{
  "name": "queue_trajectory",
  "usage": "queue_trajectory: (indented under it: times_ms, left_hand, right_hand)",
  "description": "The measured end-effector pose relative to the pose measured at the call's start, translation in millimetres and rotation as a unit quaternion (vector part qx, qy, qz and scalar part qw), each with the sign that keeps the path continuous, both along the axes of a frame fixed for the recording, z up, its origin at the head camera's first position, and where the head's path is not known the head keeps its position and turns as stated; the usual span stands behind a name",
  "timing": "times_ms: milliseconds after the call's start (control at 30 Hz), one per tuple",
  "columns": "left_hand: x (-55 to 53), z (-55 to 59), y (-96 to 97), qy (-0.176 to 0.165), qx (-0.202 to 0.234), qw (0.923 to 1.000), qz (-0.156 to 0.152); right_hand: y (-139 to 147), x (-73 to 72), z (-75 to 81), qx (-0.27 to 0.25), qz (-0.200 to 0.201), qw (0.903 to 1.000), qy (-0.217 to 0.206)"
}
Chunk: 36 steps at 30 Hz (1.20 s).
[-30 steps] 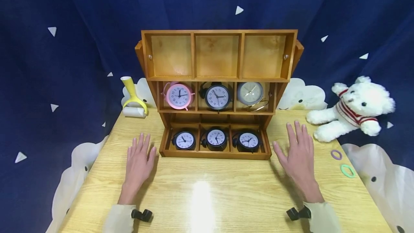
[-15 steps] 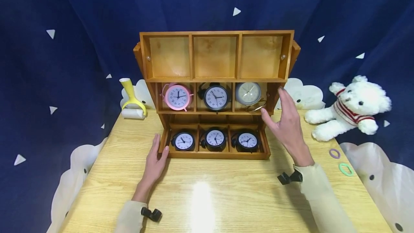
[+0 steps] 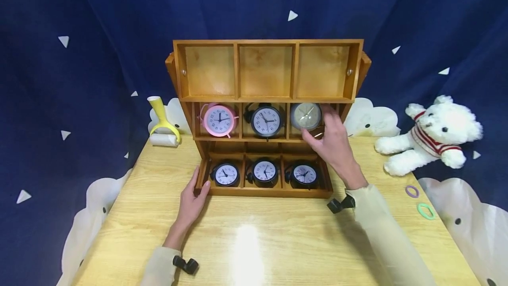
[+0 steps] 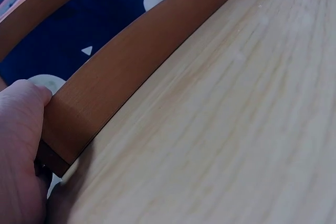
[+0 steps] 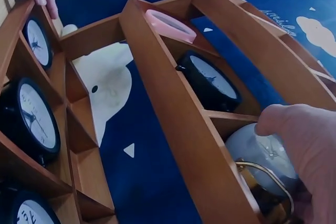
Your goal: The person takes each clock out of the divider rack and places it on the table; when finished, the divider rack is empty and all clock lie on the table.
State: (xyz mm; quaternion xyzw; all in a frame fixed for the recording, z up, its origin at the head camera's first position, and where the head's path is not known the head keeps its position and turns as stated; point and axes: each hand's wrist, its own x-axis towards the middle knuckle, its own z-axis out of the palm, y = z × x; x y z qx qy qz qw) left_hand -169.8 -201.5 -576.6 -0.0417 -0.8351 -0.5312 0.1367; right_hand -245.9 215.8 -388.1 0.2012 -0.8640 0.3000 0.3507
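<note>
The right hand (image 3: 336, 150) has moved since half a second ago: it was just beside the right end of the wooden shelf (image 3: 267, 99), and now it is at the gray clock (image 3: 306, 116). The left hand (image 3: 190, 206) is almost where it was, at the shelf's left front corner.

The right hand's thumb and fingers bend round the gray clock, about as far apart as the clock is wide. I cannot tell how hard they squeeze. The clock sits in the right box of the shelf's middle row, with a gold loop (image 5: 268, 171) low beside it. The left hand holds the shelf's bottom corner, with the thumb by the front board and the fingers along the left side.

In the shelf's middle row, a pink clock (image 3: 219, 120) is in the left box and a dark clock (image 3: 266, 120) is in the middle box. The bottom row has three black clocks (image 3: 264, 172), one in each box.

The shelf stands on a wooden table (image 3: 222, 233). Left of the shelf is a yellow roller (image 3: 160, 109). Right of it sits a white bear (image 3: 430, 138) in a striped shirt. A purple ring (image 3: 407, 192) and a green ring (image 3: 420, 211) lie farther right of the shelf, nearer the front. Behind the shelf hangs a blue curtain (image 3: 238, 8).
</note>
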Motion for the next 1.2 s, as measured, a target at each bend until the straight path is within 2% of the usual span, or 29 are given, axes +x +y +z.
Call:
queue_trajectory:
  times_ms: [200, 367, 667, 833, 1067, 1200]
  left_hand:
    - [0.7, -2.7, 1.8, -0.008, 0.004, 0.9999, 0.014]
    - [-0.3, -2.9, 2.1, 0.004, 0.016, 0.9997, 0.019]
    - [-1.7, -4.2, 2.3, 0.021, 0.050, 0.9983, 0.022]
    - [-3.7, -4.1, 2.7, 0.017, 0.086, 0.9959, 0.022]
    - [-4.1, -3.3, 0.8, 0.017, 0.133, 0.9910, 0.005]
    - [-2.8, -5.3, -0.5, 0.013, 0.142, 0.9897, 0.015]
  right_hand:
    - [-3.1, -12.1, 0.6, -0.006, -0.011, 0.9976, -0.067]
    - [-3.5, -16.1, -0.2, -0.013, -0.017, 0.9960, -0.087]
    - [-3.8, -19.6, -5.8, -0.030, -0.011, 0.9980, -0.054]
    - [-4.2, -21.6, -6.7, -0.038, -0.012, 0.9986, -0.036]
    - [-5.6, -22.1, -9.0, -0.037, -0.020, 0.9987, -0.028]
    - [-7.3, -23.5, -12.1, -0.038, -0.019, 0.9988, -0.023]
